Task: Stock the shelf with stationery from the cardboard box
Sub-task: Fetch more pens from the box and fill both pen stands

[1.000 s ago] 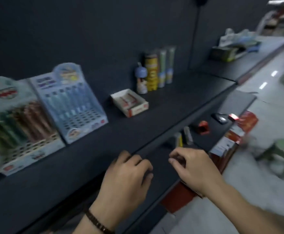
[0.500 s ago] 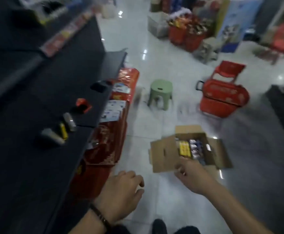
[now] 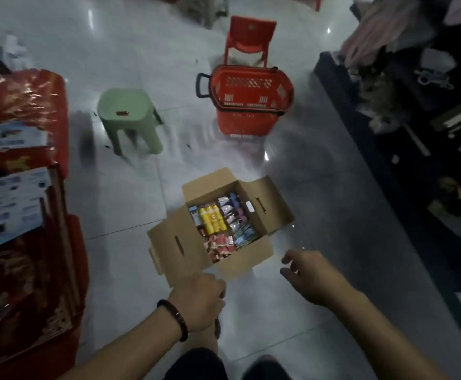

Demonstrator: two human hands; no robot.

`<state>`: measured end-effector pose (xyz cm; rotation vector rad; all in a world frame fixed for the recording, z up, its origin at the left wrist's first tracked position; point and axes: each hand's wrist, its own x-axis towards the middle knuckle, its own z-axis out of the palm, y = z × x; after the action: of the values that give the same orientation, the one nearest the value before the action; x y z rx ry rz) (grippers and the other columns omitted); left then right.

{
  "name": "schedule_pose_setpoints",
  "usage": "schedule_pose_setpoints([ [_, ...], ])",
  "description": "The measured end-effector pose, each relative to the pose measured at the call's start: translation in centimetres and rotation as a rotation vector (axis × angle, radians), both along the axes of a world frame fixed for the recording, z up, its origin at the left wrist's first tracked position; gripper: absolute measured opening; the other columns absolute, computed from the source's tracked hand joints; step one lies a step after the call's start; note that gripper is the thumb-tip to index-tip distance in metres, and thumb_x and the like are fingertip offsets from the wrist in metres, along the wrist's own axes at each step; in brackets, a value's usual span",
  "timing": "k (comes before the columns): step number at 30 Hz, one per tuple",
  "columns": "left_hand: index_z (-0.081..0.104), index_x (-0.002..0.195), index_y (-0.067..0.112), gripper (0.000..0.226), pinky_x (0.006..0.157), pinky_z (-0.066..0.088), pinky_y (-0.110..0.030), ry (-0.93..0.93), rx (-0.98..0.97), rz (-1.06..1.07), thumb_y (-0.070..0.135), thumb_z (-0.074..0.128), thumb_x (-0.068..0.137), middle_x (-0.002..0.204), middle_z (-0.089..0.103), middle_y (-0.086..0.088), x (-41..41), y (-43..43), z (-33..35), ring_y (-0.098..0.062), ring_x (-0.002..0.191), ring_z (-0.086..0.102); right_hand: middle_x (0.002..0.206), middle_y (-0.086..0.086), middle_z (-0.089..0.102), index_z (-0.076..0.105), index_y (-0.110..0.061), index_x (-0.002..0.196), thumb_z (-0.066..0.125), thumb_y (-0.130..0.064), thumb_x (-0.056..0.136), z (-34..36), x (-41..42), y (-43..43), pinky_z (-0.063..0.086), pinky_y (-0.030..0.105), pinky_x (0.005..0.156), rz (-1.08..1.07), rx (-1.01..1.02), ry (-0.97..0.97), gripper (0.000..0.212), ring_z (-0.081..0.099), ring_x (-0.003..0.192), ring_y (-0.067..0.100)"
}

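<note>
The cardboard box sits open on the floor, and the stationery packed inside is too blurred to name. The right hand hovers just beside it, fingers loosely spread and empty. The left hand shows only its back, with the fingers curled under, so I cannot tell whether it holds anything.

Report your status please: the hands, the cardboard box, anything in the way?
Left hand loosely curled, right hand open, both empty. Cardboard box on floor, flaps open, stationery inside. Nothing between hands and box.
</note>
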<state>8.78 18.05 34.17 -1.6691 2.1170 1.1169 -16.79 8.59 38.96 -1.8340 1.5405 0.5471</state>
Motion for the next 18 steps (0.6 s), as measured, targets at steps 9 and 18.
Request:
schedule_pose_setpoints([
  [9,0.065,0.109,0.017,0.020,0.088,0.055,-0.039,0.009,0.250,0.087,0.021,0.046,0.104,0.111,0.068,-0.006,-4.6,-15.8,-22.0,-0.027,0.102,0.061,0.135,0.009,0.065,0.061,-0.019,0.139,0.062,-0.036,0.104,-22.4,-1.0,-17.4,0.054,0.041,0.100,0.044,0.183,0.020,0.038,0.062,0.122,0.029],
  [18,0.064,0.102,0.033,0.008,0.090,0.056,-0.034,0.107,0.468,0.662,0.028,0.062,0.096,0.109,0.068,0.002,-10.8,-23.4,-49.4,-0.019,0.099,0.065,0.123,0.015,0.070,0.065,-0.014,0.127,0.062,-0.027,0.103,-50.5,-3.8,-26.3,0.059,0.046,0.092,-0.081,0.177,-0.024,0.027,0.068,0.106,0.033],
])
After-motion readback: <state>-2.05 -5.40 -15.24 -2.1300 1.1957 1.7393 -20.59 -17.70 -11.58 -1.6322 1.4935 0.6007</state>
